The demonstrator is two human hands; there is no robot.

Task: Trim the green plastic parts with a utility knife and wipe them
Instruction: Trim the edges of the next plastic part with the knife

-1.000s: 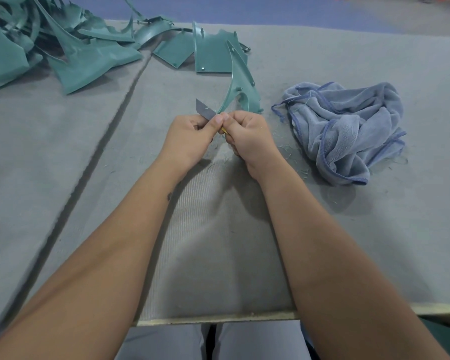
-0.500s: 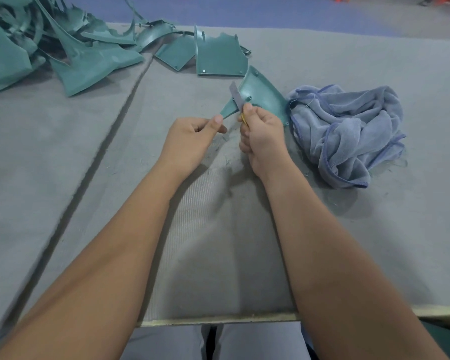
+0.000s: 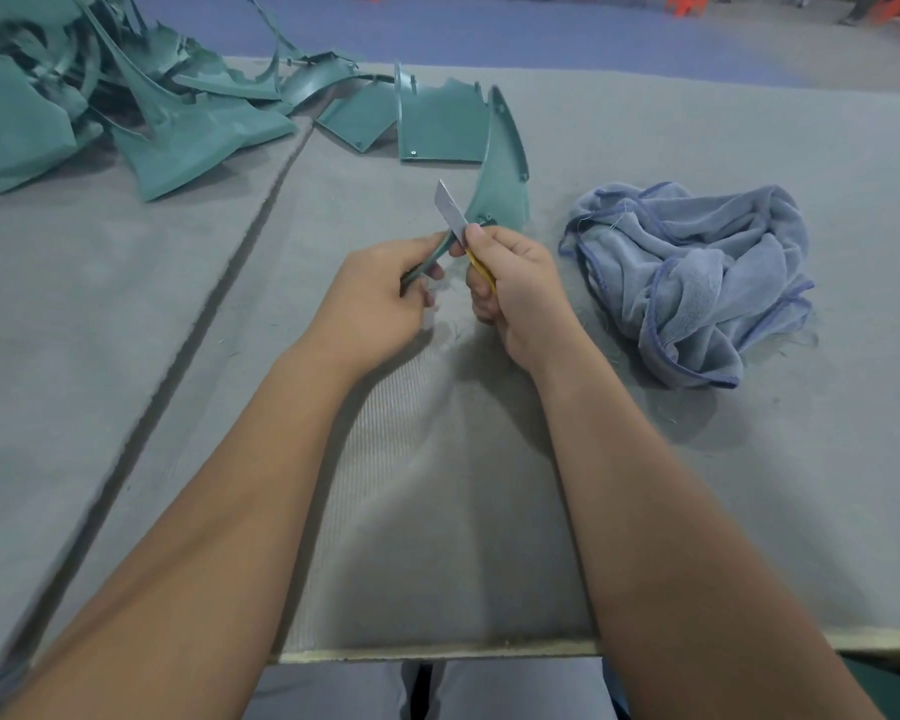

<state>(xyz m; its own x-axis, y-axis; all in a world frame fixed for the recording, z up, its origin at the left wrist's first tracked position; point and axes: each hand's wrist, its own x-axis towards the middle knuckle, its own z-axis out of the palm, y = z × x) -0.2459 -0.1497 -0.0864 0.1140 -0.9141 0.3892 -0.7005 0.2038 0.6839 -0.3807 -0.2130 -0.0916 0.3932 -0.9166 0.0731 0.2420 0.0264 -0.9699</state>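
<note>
Here no brand or writing can be read on anything. Both forearms reach forward over the grey felt table (image 3: 697, 485). The left hand (image 3: 370, 298) pinches the narrow lower end of a green plastic part (image 3: 500, 179), a curved fin standing upright above the table. The right hand (image 3: 515, 288) is curled tight around a yellow-handled utility knife (image 3: 455, 215), its blade laid against the part's edge. A crumpled blue cloth (image 3: 697, 272) lies near the right hand; more green parts (image 3: 126, 111) are heaped far left.
</note>
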